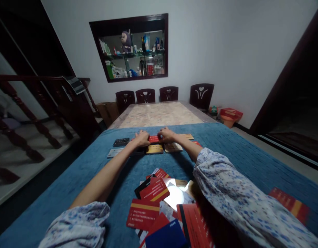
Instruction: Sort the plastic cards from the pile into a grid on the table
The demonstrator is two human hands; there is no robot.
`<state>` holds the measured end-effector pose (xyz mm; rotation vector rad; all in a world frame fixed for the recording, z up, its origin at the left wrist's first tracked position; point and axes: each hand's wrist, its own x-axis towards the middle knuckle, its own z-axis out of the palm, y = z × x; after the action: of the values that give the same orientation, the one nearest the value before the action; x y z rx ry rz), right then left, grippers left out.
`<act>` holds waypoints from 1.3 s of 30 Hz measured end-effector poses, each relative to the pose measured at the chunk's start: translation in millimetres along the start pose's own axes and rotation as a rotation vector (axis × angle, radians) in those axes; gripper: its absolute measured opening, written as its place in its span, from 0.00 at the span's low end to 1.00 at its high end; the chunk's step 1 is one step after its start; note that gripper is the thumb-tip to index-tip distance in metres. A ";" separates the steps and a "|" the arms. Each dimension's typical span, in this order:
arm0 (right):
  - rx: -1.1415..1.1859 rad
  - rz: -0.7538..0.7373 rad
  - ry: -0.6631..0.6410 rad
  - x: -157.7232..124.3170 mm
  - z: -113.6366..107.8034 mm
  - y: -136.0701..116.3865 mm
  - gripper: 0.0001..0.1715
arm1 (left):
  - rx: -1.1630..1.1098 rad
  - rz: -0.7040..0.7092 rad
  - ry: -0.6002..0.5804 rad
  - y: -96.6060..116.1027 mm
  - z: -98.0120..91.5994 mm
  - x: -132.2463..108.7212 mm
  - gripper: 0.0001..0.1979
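Far out over the blue cloth, my left hand (142, 138) and my right hand (167, 135) curl round opposite ends of a red card stack (154, 138). Just in front of it lie a gold card stack (154, 149) and a beige one (173, 148). A black card stack (121, 142) and a pale grey one (114, 153) sit left of my left hand, while a tan card (187, 136) shows beyond my right wrist. Nearer me is a loose heap with red cards (143, 214), a blue card (166, 236) and a black card (143, 186); glare whitens its middle.
The blue cloth (78, 196) covers the near part of a long table (159, 115). A red card (289, 205) lies apart at right, partly behind my sleeve. Dark chairs (201, 96) stand at the far end, a wooden railing (32, 134) to the left.
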<state>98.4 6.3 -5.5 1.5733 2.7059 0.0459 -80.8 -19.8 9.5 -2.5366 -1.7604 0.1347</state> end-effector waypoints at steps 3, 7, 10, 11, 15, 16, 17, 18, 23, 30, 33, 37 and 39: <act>0.007 0.009 -0.015 1.0 1.3 1.1 0.22 | -0.005 -0.005 -0.007 -0.8 2.8 3.7 0.10; 0.010 0.011 -0.035 2.4 2.3 2.1 0.22 | -0.019 -0.015 -0.026 -2.6 6.4 8.6 0.11; 0.012 0.007 -0.055 3.8 2.9 2.8 0.22 | -0.037 0.003 -0.053 -4.3 7.5 10.9 0.12; 0.013 0.005 -0.059 4.1 3.2 2.9 0.22 | -0.040 0.010 -0.058 -4.7 7.6 11.3 0.12; 0.014 -0.003 -0.066 4.7 5.2 3.3 0.22 | -0.039 0.019 -0.071 -4.8 7.8 11.7 0.13; 0.014 -0.005 -0.066 4.7 5.7 3.2 0.22 | -0.036 0.020 -0.075 -4.6 8.0 11.8 0.12; 0.013 -0.006 -0.065 4.5 6.1 3.2 0.22 | -0.031 0.021 -0.079 -4.3 8.3 11.9 0.12; 0.012 -0.007 -0.064 4.3 6.3 3.1 0.22 | -0.025 0.023 -0.083 -4.1 8.6 12.1 0.12; 0.001 -0.016 -0.060 3.4 4.3 1.8 0.20 | 0.002 0.025 -0.089 -3.6 9.9 13.0 0.16; 0.002 -0.014 -0.030 0.6 0.1 1.6 0.29 | 0.028 0.033 -0.045 -3.8 6.8 8.9 0.24; 0.016 -0.013 0.012 -4.4 -3.2 4.2 0.33 | 0.021 0.049 0.001 -3.6 3.4 5.3 0.24; 0.027 -0.030 0.072 -15.0 -8.7 10.2 0.30 | 0.005 0.101 0.097 -0.8 -0.7 -1.7 0.23; 0.030 -0.053 0.089 -21.6 -11.5 14.3 0.28 | -0.002 0.126 0.155 2.7 -2.1 -6.1 0.23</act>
<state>121.2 -5.7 6.4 1.5426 2.8268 0.0770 -80.1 -26.4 11.6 -2.5805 -1.5476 -0.0573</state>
